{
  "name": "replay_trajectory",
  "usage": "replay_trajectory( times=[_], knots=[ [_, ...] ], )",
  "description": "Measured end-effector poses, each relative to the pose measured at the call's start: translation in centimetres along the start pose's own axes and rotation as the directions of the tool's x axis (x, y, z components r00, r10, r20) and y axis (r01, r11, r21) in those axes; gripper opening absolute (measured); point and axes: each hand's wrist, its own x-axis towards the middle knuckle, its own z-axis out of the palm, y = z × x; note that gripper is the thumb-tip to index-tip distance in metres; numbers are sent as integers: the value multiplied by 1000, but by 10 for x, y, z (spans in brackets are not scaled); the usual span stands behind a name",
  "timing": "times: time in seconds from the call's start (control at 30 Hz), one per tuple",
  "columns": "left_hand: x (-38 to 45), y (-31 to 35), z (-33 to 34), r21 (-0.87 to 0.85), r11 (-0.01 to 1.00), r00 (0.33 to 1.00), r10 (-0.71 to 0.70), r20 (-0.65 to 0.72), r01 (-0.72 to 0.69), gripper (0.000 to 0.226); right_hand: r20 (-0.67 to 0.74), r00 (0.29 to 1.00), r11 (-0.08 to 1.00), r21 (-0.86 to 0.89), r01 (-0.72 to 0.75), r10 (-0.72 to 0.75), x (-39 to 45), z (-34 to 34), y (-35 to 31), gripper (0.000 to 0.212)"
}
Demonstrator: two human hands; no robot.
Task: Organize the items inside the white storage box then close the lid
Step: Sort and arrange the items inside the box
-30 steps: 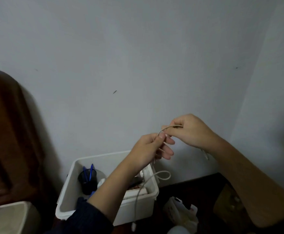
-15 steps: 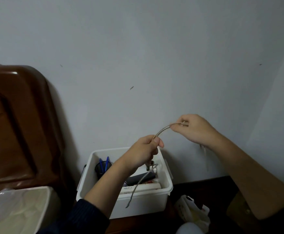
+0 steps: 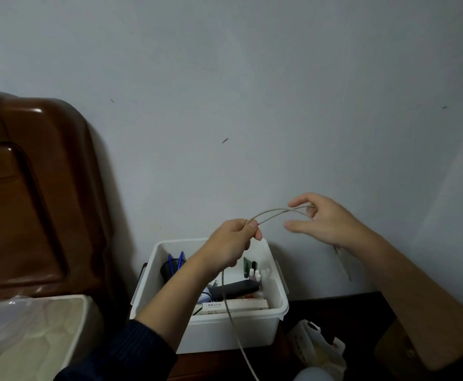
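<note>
1. A plain pale grey-blue wall [image 3: 252, 78] with a matte finish and a few small dark marks fills the upper half of the frame.
2. At the left edge stands a glossy brown wooden headboard [image 3: 26, 193] with a rounded top and a recessed panel; below it, in the lower left corner, lies a cream mattress [image 3: 26, 339] under clear crinkled plastic.
3. A dark wooden surface [image 3: 334, 306] runs along the bottom right, and a crumpled white plastic bag [image 3: 318, 347] lies on it, just right of the box.
4. The white storage box [image 3: 224, 331], smooth rectangular plastic with a rolled rim, sits low in the centre against the wall, lid off.
5. Inside it, at the left, a black mesh pen cup [image 3: 169, 270] holds 2 blue pens; a flat black case [image 3: 238, 288] lies in the middle, a long white carton [image 3: 241, 305] rests along the front wall, and small white-capped bottles [image 3: 255, 274] stand at the right.
6. The left hand [image 3: 230, 246], above the box, is closed round a thin beige cable [image 3: 277, 213], thumb and fingers curled on it.
7. The right hand [image 3: 323, 221], centre right, pinches the doubled cable's far end between thumb and forefinger, its other fingers spread loosely.
8. The cable arcs between both hands, and 1 strand hangs down past the box front to the bottom edge.
</note>
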Motion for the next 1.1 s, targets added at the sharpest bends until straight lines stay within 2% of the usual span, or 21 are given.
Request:
replay_trajectory(
  times=[0.07,0.13,0.2,0.23,0.3,0.43,0.5,0.57,0.6,0.67,0.7,0.77,0.83,0.93,1.0,1.1],
  knots=[
    [-1,-1,4,-64,998,1000,-7,28,9,39,185,982,1000,11,27,-28,-3,6,-5,45],
    [-2,0,6,-74,997,999,2,41,1,39,466,884,995,97,-3,-43,-6,13,-10,54],
    [-3,2,6,-48,999,998,18,55,-15,43,577,814,990,139,-20,-65,-6,19,-12,67],
    [-4,3,5,-45,999,997,23,73,-19,43,571,819,989,146,-37,-54,-5,21,-12,77],
    [-8,5,1,-60,998,992,24,126,-17,37,492,870,986,150,-68,-15,1,23,-9,88],
    [-15,4,-2,-167,986,981,23,195,10,47,407,913,950,299,-94,-38,9,23,-3,77],
    [-15,2,-3,-164,986,984,37,173,-8,48,336,942,966,241,-97,11,8,24,-5,84],
    [-15,-2,-5,-156,988,986,37,163,-11,48,183,981,987,135,-92,66,7,26,-8,85],
    [-15,-5,-7,-158,987,986,31,165,-5,48,67,993,983,152,-104,95,9,27,-6,81],
    [-16,-10,-9,-173,985,985,12,171,19,48,-158,975,955,276,-110,158,16,27,3,67],
    [-16,-11,-10,-183,983,984,4,175,29,48,-233,955,950,293,-111,184,18,25,6,59],
    [-17,-14,-11,-175,984,984,-5,176,37,47,-286,937,971,180,-155,202,21,24,11,51],
    [-16,-15,-11,-134,991,986,2,164,21,48,-227,961,987,43,-154,159,19,26,11,57],
    [-13,-15,-9,-99,995,988,23,151,-8,48,30,998,997,50,-62,60,11,37,3,66],
    [-11,-13,-7,-110,994,989,25,149,-9,48,249,968,995,100,-6,-19,6,47,-6,71],
    [-11,-10,-8,-165,986,988,28,154,-2,47,498,865,971,230,-64,-60,1,55,-15,78]
  ],
)
